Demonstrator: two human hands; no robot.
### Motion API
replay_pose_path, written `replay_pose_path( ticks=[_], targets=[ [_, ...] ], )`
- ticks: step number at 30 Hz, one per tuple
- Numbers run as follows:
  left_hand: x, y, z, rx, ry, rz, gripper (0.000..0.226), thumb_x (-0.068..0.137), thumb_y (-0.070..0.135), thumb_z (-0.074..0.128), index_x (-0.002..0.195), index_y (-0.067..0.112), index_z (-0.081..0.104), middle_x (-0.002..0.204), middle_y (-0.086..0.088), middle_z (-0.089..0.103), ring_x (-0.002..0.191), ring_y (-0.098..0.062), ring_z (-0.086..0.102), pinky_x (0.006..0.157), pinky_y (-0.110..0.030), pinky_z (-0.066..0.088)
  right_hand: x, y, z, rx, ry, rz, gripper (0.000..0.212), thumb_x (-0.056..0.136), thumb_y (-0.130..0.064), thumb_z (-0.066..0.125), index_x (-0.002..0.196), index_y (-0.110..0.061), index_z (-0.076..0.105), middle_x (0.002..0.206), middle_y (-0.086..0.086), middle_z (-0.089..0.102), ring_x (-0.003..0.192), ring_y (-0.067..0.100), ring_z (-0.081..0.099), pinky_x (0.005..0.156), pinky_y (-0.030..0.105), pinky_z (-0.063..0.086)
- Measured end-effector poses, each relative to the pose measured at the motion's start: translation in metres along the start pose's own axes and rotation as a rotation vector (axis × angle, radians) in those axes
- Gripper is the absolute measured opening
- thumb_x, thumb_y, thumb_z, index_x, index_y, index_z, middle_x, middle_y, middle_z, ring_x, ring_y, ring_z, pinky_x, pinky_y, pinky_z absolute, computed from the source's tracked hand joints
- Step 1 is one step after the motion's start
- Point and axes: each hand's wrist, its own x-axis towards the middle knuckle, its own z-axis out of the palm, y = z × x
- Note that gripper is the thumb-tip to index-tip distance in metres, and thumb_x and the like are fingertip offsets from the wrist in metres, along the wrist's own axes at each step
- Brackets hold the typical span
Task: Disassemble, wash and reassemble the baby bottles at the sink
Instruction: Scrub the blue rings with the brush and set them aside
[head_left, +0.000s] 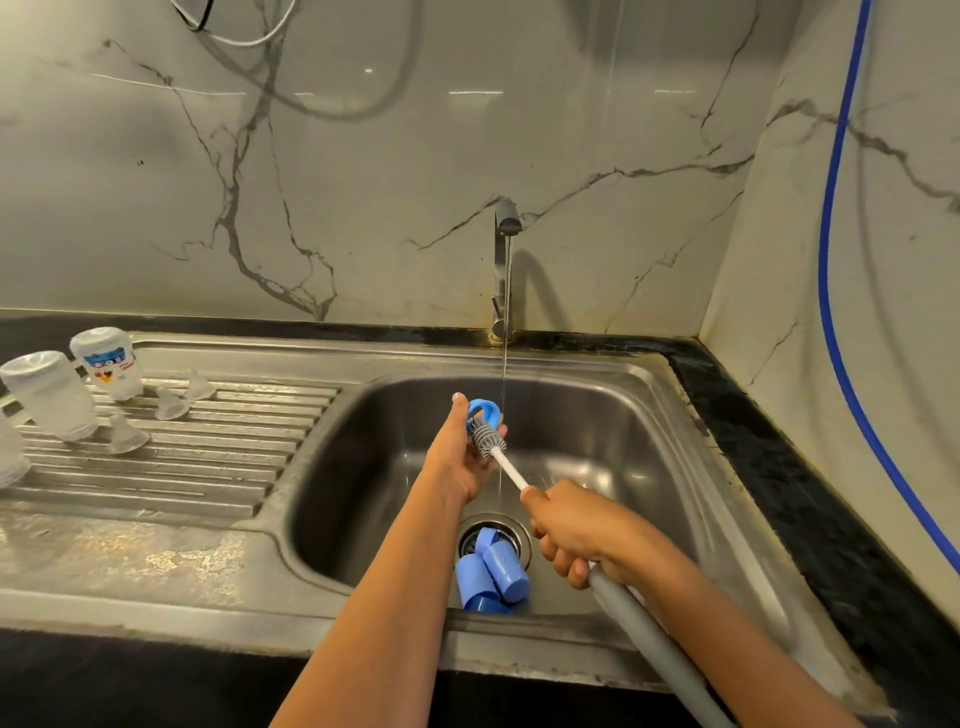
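Observation:
My left hand (457, 457) grips a blue bottle ring (485, 413) over the sink basin (597, 415), close to a thin stream of water from the tap (505, 223). My right hand (576, 530) holds the grey handle of a bottle brush (488, 439), whose grey bristle head pushes into the ring. Two blue caps (493, 571) lie at the drain. On the draining board (208, 467) stand upside-down clear bottles (49, 392), one printed (109, 364), with clear teats (171, 405) beside them.
A black counter (779, 467) borders the steel sink on the right and back. A blue hose (836, 260) hangs down the marble wall on the right. Cables hang at the top left. The basin's right half holds only water.

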Motion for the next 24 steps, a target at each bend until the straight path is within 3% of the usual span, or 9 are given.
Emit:
replay_pose_path(
  ticks=[3,7,11,16,19,24],
  targets=[
    [0.002,-0.001,0.001,0.024,0.001,0.036,0.051,0.09,0.051,0.057,0.115,0.007,0.059,0.106,-0.016,0.069,0.093,-0.024,0.067,0.083,-0.036,0.055,0.003,-0.001,-0.006,-0.003,0.054,-0.008,0.037,0.1,-0.036,0.034,0.073,-0.013,0.046,0.05,-0.001,0.041,0.034,0.008,0.031,0.034,0.016,0.027],
    [0.002,-0.003,0.006,0.013,-0.048,0.035,0.056,0.089,0.052,0.057,0.123,0.007,0.057,0.112,-0.016,0.068,0.106,-0.025,0.064,0.101,-0.036,0.047,0.01,0.0,-0.005,-0.136,0.237,-0.19,0.038,0.099,-0.037,0.032,0.076,-0.012,0.05,0.056,0.004,0.051,0.043,0.017,0.043,0.044,0.025,0.038],
    [-0.001,-0.002,0.003,-0.038,-0.056,0.004,0.054,0.09,0.051,0.058,0.122,0.007,0.056,0.103,-0.014,0.07,0.088,-0.022,0.068,0.089,-0.034,0.051,0.013,0.005,0.0,-0.22,0.175,-0.22,0.036,0.098,-0.041,0.03,0.077,-0.017,0.048,0.056,0.003,0.052,0.043,0.017,0.044,0.052,0.03,0.042],
    [-0.003,-0.002,0.004,-0.026,-0.079,-0.009,0.058,0.087,0.051,0.061,0.124,0.007,0.059,0.109,-0.014,0.07,0.082,-0.02,0.068,0.07,-0.031,0.053,0.016,0.01,0.003,-0.259,0.138,-0.134,0.038,0.098,-0.042,0.029,0.089,-0.012,0.05,0.058,0.004,0.054,0.046,0.017,0.045,0.055,0.031,0.043],
    [-0.004,-0.003,0.007,0.007,-0.069,0.015,0.06,0.086,0.053,0.061,0.125,0.007,0.056,0.108,-0.016,0.069,0.084,-0.022,0.068,0.072,-0.031,0.055,0.011,0.008,0.001,-0.284,0.216,-0.137,0.036,0.099,-0.037,0.029,0.081,-0.013,0.049,0.057,0.003,0.054,0.044,0.018,0.046,0.052,0.029,0.044],
    [-0.003,-0.003,0.006,0.027,-0.079,-0.025,0.061,0.085,0.054,0.062,0.124,0.008,0.056,0.108,-0.013,0.069,0.089,-0.021,0.068,0.076,-0.032,0.052,0.005,0.0,0.004,-0.401,0.324,-0.235,0.034,0.104,-0.034,0.027,0.102,-0.011,0.053,0.077,0.004,0.053,0.048,0.013,0.045,0.043,0.023,0.038]
  ],
)
